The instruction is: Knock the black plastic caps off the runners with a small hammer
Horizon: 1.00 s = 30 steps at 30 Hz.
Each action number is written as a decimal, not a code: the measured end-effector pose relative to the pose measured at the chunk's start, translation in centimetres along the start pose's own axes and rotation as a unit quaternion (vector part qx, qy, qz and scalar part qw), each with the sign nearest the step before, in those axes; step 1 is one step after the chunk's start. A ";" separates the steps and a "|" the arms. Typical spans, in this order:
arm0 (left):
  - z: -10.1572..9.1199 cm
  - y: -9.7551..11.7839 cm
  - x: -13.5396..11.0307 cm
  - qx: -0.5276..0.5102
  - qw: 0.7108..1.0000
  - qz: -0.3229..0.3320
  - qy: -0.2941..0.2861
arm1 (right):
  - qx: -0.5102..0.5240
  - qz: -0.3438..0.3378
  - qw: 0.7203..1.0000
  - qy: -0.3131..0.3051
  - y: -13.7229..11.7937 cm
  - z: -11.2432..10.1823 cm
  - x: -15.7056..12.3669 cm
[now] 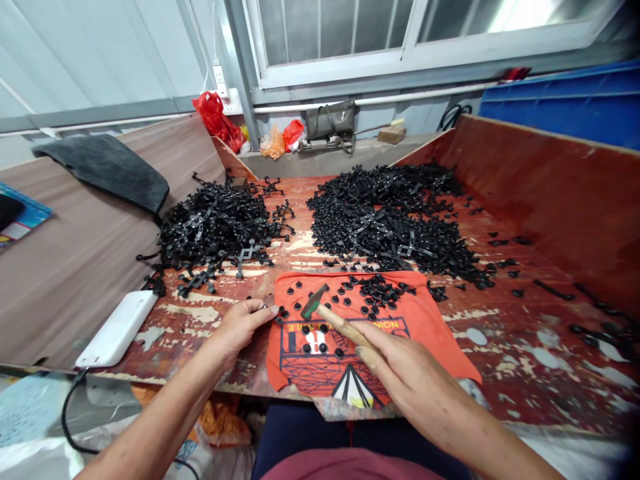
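My right hand [395, 357] is wrapped round the wooden handle of a small hammer [340, 325]. The hammer's dark head, with some green on it, is over an orange printed cloth [325, 380]. At the cloth's left edge, my left hand [245, 323] has thumb and fingers closed, with a small black part [265, 306] showing at the fingertips. Other small round black pieces [323, 348] are scattered on the cloth, several with a stem pointing up. A denser cluster of them [380, 291] lies near the cloth's far edge.
On the worn red table sit a heap of black linked parts [215, 227] at left and a larger heap of small black pieces [385, 213] at right. A white phone-like device [117, 329] with a cable lies front left. Wooden boards [550, 193] wall the sides.
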<state>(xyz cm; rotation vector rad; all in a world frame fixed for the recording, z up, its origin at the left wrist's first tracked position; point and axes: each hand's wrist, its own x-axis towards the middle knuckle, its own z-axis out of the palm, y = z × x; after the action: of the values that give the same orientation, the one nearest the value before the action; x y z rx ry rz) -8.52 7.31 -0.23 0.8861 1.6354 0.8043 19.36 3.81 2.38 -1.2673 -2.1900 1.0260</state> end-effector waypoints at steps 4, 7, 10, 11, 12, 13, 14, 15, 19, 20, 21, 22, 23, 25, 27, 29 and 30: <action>0.0 0.2 -0.1 -0.025 1.000 0.007 -0.001 | 0.016 0.011 1.000 -0.012 -0.1 -0.1 0.1; -0.1 0.0 -0.1 -0.037 0.999 0.016 -0.015 | 0.015 0.013 1.000 -0.018 -0.1 -0.1 0.2; -0.3 -0.4 0.2 -0.029 0.999 0.019 -0.029 | 0.013 0.016 1.000 -0.016 0.1 0.1 0.3; -0.3 -0.5 0.3 -0.022 0.999 0.020 -0.030 | 0.011 0.018 1.000 -0.015 0.1 0.1 0.2; -0.3 -0.7 0.4 -0.018 0.999 0.020 -0.029 | 0.010 0.019 1.000 -0.014 0.2 0.1 0.2; -0.4 -0.8 0.5 -0.014 0.999 0.022 -0.025 | 0.009 0.019 1.000 -0.015 0.3 0.1 0.2; -0.4 -0.9 0.6 -0.013 0.999 0.023 -0.021 | 0.008 0.020 1.000 -0.016 0.3 0.1 0.2; -0.5 -1.0 0.7 -0.015 0.999 0.023 -0.016 | 0.007 0.019 1.000 -0.016 0.2 0.1 0.2; -0.4 -1.1 1.0 -0.045 0.998 0.014 -0.034 | -0.023 0.007 1.000 -0.009 -0.6 -0.1 0.7; -0.4 -1.0 1.0 -0.055 0.998 0.010 -0.041 | -0.039 0.003 0.999 -0.005 -1.0 -0.2 0.9; -0.4 -0.9 1.0 -0.065 0.997 0.006 -0.048 | -0.055 -0.002 0.998 -0.001 -1.4 -0.3 1.2; -0.3 -0.8 1.0 -0.073 0.996 0.004 -0.054 | -0.070 -0.009 0.997 0.005 -1.7 -0.3 1.4; -0.3 -0.8 1.0 -0.080 0.995 0.002 -0.059 | -0.083 -0.017 0.996 0.011 -2.1 -0.4 1.7; -0.4 -0.7 1.0 -0.081 0.995 0.001 -0.063 | -0.099 -0.037 0.994 0.021 -2.6 -0.4 2.1; -0.5 -0.9 1.1 -0.071 0.996 0.001 -0.058 | -0.111 -0.053 0.992 0.032 -2.8 -0.3 2.4; -0.7 -1.2 1.3 -0.064 0.996 0.005 -0.056 | -0.126 -0.061 0.989 0.052 -2.6 0.1 2.6; -0.7 -1.3 1.3 -0.065 0.996 0.009 -0.061 | -0.137 -0.063 0.987 0.063 -2.5 0.4 2.8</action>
<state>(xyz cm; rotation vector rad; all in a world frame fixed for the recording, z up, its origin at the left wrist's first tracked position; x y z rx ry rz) -9.65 7.76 -1.84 0.8422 1.4543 0.8422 16.31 5.27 3.97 -1.2490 -2.3359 0.5943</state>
